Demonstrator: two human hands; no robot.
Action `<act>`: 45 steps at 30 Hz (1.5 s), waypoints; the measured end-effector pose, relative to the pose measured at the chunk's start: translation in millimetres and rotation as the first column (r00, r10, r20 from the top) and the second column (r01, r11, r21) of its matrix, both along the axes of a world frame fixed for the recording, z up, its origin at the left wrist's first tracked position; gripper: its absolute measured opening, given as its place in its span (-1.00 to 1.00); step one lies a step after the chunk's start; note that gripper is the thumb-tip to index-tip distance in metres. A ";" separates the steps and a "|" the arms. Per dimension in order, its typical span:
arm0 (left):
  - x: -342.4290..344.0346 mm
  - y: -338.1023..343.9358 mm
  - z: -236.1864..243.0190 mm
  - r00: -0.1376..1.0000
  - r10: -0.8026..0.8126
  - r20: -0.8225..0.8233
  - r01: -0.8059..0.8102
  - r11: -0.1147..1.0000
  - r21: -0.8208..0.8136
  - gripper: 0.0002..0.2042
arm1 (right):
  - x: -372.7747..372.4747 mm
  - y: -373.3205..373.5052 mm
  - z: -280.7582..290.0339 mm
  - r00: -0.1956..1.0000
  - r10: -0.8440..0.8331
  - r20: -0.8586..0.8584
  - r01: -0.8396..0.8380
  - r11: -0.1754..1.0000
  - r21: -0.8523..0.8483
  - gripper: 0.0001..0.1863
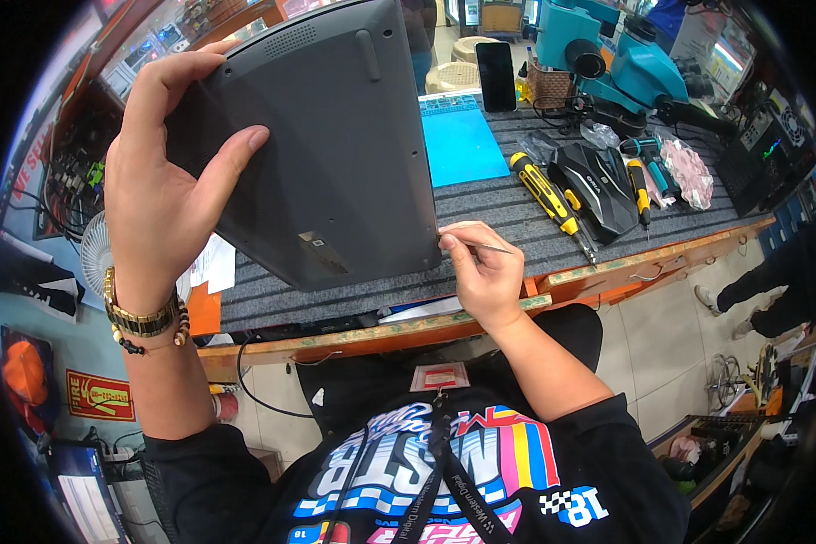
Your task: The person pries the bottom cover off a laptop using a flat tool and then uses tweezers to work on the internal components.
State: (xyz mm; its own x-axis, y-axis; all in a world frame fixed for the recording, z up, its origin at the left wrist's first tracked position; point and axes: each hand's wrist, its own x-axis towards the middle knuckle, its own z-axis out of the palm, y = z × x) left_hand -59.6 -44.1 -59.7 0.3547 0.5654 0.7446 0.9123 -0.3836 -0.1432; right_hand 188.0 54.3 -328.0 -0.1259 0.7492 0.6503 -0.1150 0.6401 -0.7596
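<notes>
A dark grey laptop (322, 154) is held tilted up on edge on the grey ribbed mat (562, 254), its underside with screw holes toward me. My left hand (168, 181) grips its upper left corner, thumb on the bottom panel. My right hand (480, 272) pinches a thin metal tool (485, 247) at the laptop's lower right edge; its tip is hidden. Right of my right hand lie a yellow-black screwdriver (539, 190), a black angular device (589, 190), a smaller yellow screwdriver (637, 186) and crumpled wrapping (687, 172).
Behind are a blue silicone mat (467, 145), an upright phone (499, 77), a wicker basket (550, 83) and a teal microscope (612, 54). A white fan (97, 249) and loose cables are left. Another person's dark-clad legs (780, 272) show right, beyond the wooden table edge (653, 256).
</notes>
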 end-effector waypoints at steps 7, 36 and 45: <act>0.4 -0.1 1.5 1.000 -0.019 -0.006 0.019 1.000 0.015 -0.46 | 1.7 -1.4 -4.5 0.998 -0.020 0.061 0.017 0.998 0.053 -0.94; -78.0 -27.0 32.7 0.970 0.171 0.174 -0.126 0.962 -0.242 -0.69 | -8.3 0.6 -3.6 0.572 0.277 -0.772 -0.818 0.265 -0.511 -0.89; -118.6 -47.7 -33.4 0.742 0.130 0.658 -0.093 0.991 -0.091 -0.79 | 23.1 23.5 81.6 0.756 0.290 -0.586 -0.576 0.720 -0.387 -0.86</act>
State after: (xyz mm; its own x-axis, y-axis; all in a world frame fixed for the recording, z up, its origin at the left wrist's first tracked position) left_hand -178.1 -91.8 -93.2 -0.2839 0.6114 0.7386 0.8078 -0.2625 0.5278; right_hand 211.1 77.8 -246.4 -0.3253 0.9127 0.2471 -0.6911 -0.0512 -0.7210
